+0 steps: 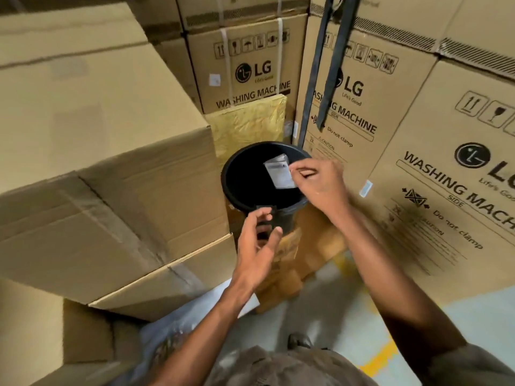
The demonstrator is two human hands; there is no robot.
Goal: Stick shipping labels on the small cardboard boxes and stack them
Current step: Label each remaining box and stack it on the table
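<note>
Pinching the paper slip (pixel 280 171) over the bin (pixel 239 196) with your right hand (pixel 320 185), left hand (pixel 257 246) open near it; blur could hide whether that's label or backing, so you risk binning the label.

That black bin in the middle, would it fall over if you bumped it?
Probably, fairly easily. The black bin looks tall and narrows toward its base, so it seems tippy. Its inside looks dark and empty, so it is likely light. The right hand holds a paper slip above it.
</note>
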